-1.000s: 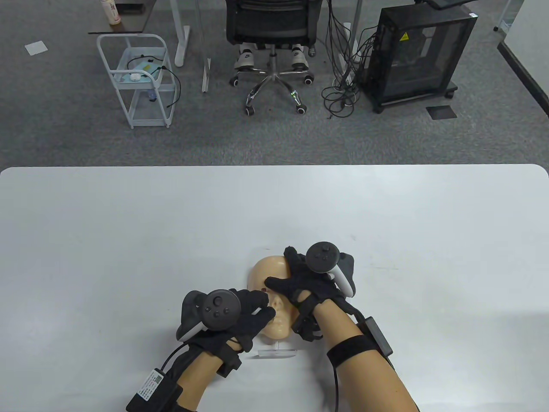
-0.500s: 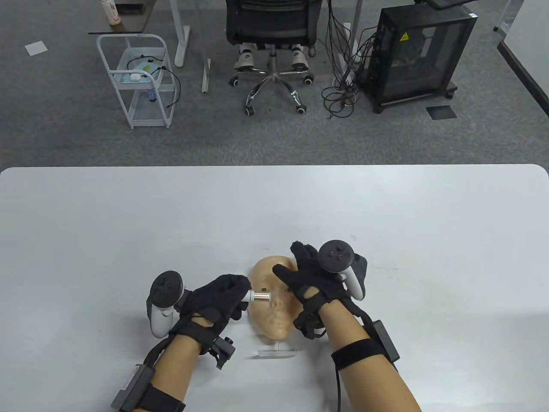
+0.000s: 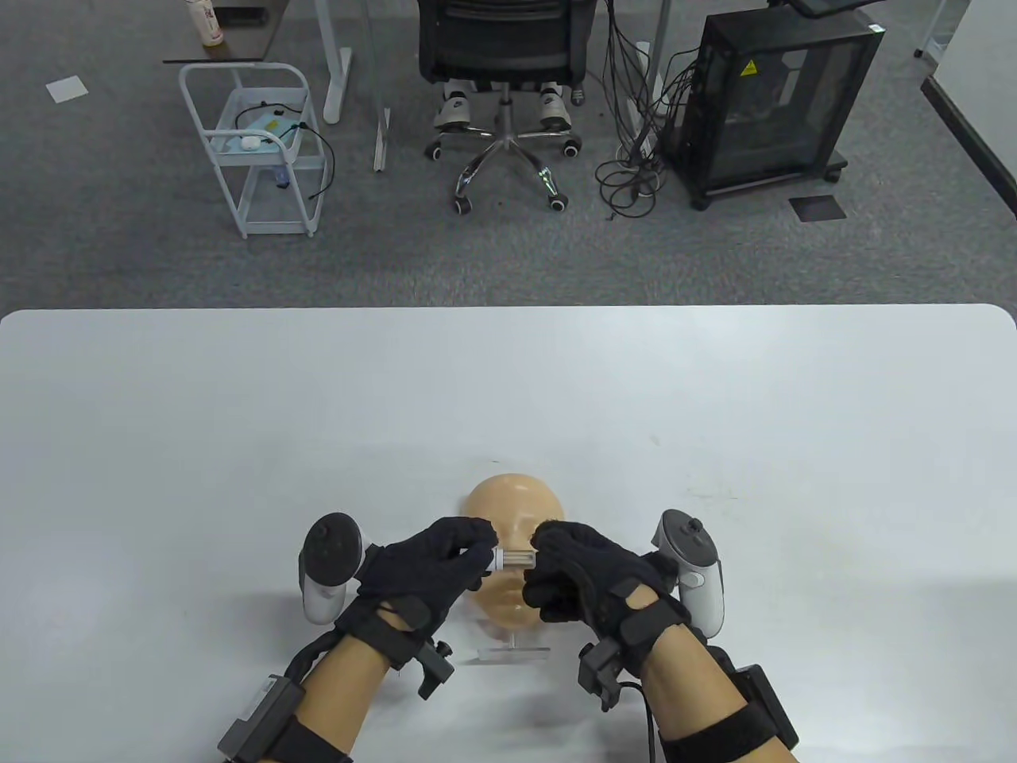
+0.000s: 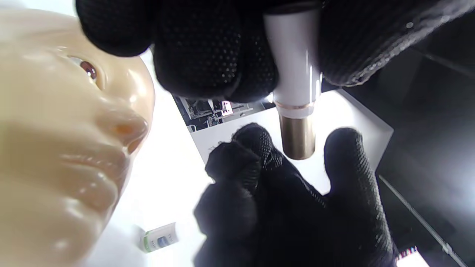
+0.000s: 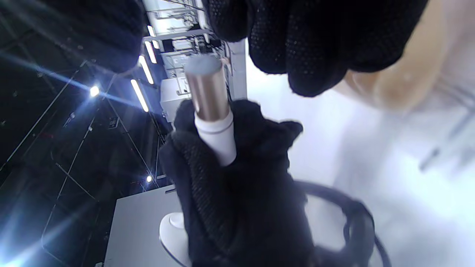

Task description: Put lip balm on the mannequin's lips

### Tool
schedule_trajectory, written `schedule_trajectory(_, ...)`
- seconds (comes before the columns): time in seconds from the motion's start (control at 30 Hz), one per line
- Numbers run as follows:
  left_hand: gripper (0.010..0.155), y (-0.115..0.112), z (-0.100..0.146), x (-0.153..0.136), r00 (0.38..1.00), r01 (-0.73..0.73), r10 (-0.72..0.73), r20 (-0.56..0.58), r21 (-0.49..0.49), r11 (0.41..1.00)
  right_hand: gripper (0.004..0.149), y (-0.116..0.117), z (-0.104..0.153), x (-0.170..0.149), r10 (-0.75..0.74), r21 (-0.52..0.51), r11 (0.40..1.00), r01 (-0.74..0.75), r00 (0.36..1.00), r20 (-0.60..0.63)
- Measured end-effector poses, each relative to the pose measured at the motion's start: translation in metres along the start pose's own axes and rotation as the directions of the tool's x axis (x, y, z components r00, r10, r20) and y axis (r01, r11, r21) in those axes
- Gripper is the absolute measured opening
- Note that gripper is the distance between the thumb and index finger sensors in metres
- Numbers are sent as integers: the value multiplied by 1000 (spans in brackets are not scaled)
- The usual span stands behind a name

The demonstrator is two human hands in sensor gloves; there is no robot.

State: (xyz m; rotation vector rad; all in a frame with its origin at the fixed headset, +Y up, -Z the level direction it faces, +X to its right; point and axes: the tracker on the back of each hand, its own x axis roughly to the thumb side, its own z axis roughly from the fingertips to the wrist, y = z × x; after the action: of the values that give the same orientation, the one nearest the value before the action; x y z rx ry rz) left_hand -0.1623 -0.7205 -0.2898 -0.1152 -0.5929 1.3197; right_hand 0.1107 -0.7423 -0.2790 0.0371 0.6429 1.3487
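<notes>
Left hand (image 3: 425, 564) grips white-and-silver lip balm tube (image 3: 512, 559) by white end, table view; right hand (image 3: 592, 584) fingertips close at silver end, tube between hands over beige mannequin face (image 3: 512, 509).
Left wrist view: tube (image 4: 297, 92) pinched; lips (image 4: 89, 174) left of fingers.
Right wrist view: right fingers (image 5: 308, 40) curled, contact unclear.

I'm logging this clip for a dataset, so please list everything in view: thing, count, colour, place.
lip balm tube: 1, white and metallic, over the face, held by the left hand
mannequin head: 1, beige, table's near middle
clear stand: 1, transparent, under the head
small box: 1, white-green, on the table
table: 1, white
office chair: 1, black, floor beyond
cart: 1, white, far left
cabinet: 1, black, far right
left hand: black glove
right hand: black glove
</notes>
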Motion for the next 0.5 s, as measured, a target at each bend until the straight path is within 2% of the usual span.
schedule_trajectory(0.13, 48, -8, -2, 1, 999, 43, -42, 33, -38, 998, 71, 7, -3, -5, -25, 36, 999, 26, 999, -35)
schedule_trajectory(0.27, 49, -12, -2, 1, 997, 70, -68, 40, -43, 997, 61, 10, -3, -7, -14, 20, 1000, 15, 999, -45)
schedule_trajectory(0.4, 50, -15, -2, -1, 1000, 1, -1, -3, -24, 1000, 55, 9, -1, 2, 72, -49, 997, -67, 992, 101)
schedule_trajectory(0.5, 49, -16, 0, -7, 976, -203, 202, -78, -6, 979, 53, 16, 7, 20, 266, -109, 964, -244, 916, 299)
